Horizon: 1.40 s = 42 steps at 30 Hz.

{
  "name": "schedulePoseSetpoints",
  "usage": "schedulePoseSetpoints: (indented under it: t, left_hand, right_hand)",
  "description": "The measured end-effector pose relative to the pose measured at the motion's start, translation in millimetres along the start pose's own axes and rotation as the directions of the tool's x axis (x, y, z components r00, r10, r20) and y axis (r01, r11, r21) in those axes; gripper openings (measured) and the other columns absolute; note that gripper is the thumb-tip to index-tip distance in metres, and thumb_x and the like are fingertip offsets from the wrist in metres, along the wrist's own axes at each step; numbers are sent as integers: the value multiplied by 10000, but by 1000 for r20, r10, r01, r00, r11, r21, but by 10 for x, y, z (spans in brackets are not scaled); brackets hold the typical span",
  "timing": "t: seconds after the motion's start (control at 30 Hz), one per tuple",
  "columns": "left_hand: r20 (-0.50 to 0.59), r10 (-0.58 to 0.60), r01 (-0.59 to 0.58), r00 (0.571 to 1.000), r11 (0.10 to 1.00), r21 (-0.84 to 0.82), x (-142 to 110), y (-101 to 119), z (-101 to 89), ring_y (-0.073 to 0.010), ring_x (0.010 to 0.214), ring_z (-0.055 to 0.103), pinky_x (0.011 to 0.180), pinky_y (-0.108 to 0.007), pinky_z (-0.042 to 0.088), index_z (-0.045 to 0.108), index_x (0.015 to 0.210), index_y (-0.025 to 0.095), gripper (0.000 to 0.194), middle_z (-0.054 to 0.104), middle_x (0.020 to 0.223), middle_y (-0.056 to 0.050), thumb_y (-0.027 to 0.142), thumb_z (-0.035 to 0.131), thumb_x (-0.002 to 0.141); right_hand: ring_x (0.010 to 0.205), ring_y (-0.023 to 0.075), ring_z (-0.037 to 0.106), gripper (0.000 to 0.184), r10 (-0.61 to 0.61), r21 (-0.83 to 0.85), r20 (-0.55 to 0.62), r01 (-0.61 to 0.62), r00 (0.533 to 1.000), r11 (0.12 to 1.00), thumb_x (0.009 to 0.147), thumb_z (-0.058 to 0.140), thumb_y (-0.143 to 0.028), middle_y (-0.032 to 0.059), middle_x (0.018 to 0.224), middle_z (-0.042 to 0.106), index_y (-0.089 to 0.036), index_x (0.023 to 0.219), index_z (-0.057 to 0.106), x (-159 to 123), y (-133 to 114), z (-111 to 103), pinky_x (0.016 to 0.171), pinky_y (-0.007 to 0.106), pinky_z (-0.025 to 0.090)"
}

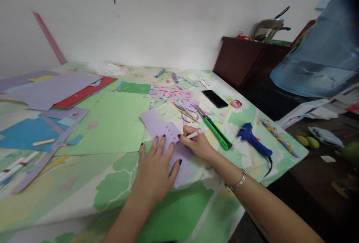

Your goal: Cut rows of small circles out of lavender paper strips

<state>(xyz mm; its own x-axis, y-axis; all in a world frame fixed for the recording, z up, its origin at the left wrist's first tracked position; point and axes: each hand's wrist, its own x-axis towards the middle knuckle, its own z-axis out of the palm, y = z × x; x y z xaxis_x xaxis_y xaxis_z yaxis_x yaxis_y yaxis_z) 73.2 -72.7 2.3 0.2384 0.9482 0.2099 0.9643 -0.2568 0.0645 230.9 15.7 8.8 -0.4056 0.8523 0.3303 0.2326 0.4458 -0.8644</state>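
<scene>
A strip of purple paper (153, 120) lies slanted on the table in front of me, with a few small drawn circles in a row. My left hand (157, 164) rests flat on it, fingers spread, pressing the sheet. In my right hand (196, 142) is a white felt-tip pen (197, 132) with a pinkish band; its tip is at the paper beside the circles, partly hidden by my fingers. Just beyond the right hand lie gold-handled scissors (189, 116) and a green utility knife (215, 131) with its blade out.
A blue glue gun (255, 140) and a wrapped stick (279, 136) lie at right. A black phone (215, 98) sits near pink and purple scraps (171, 92). Light green card (112, 123) and stacked coloured sheets (56, 88) cover the left. A large water bottle (316, 56) stands beyond the right edge.
</scene>
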Motion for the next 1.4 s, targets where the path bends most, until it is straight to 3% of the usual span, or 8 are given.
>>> schedulePoseSetpoints:
  t: [0.23, 0.43, 0.7, 0.9, 1.03, 1.2, 1.4]
  left_hand:
    - [5, 5, -5, 1000, 1000, 4, -3, -5, 4, -351, 1381, 299, 1045, -653, 245, 464, 1361, 192, 499, 384, 1483, -144, 391, 364, 915]
    - [3, 3, -3, 1000, 1000, 1, 1, -2, -2, -354, 1374, 313, 1045, -652, 244, 475, 1352, 180, 496, 393, 1475, -160, 388, 366, 915]
    - [3, 2, -2, 1000, 1000, -9, 2, -2, -9, -355, 1375, 310, 1048, -653, 241, 469, 1358, 182, 497, 389, 1477, -157, 381, 381, 911]
    - [17, 7, -6, 1000, 1000, -10, -2, -3, -14, -364, 1381, 297, 1047, -660, 231, 468, 1362, 182, 536, 370, 1487, -162, 451, 376, 908]
    - [10, 6, -6, 1000, 1000, -16, -4, -5, -5, -371, 1379, 296, 1043, -667, 230, 471, 1357, 179, 578, 366, 1487, -170, 504, 404, 884]
    - [12, 7, -7, 1000, 1000, -15, 1, 2, -15, -381, 1377, 293, 1045, -665, 226, 476, 1349, 168, 614, 360, 1486, -188, 542, 411, 866]
    - [10, -9, 9, 1000, 1000, -14, -10, 14, -27, -366, 1382, 291, 1054, -653, 225, 474, 1353, 186, 596, 358, 1492, -172, 528, 420, 867]
  right_hand:
    - [540, 100, 295, 270, -11, 4, 4, 11, 1000, 1000, 728, 505, -148, -66, 559, 260, -206, 558, 304, 11, 2, -13, 529, 254, 236]
    - [546, 103, 297, 268, 1, 1, -50, -1, 999, 1000, 751, 503, -159, -65, 559, 277, -207, 572, 310, 19, 22, -5, 536, 254, 239]
    - [524, 102, 341, 291, 11, 5, -16, -11, 1000, 1000, 812, 523, -232, -65, 535, 340, -208, 580, 349, 3, -3, -7, 529, 250, 274]
    - [530, 101, 323, 271, 5, 16, 13, -5, 1000, 1000, 769, 519, -178, -66, 549, 304, -205, 564, 345, -2, -6, -16, 525, 251, 253]
    - [537, 102, 317, 261, 17, 12, -33, -16, 999, 1000, 739, 514, -153, -65, 550, 299, -204, 557, 334, 6, 4, -12, 532, 252, 245]
    - [542, 110, 377, 247, 67, 18, -159, -65, 985, 998, 798, 537, -237, -64, 547, 377, -207, 612, 378, -24, 3, -27, 548, 252, 294]
    - [496, 96, 373, 239, 120, 53, -152, -113, 981, 992, 713, 606, -210, -64, 533, 414, -203, 592, 400, -183, -34, -68, 488, 236, 281]
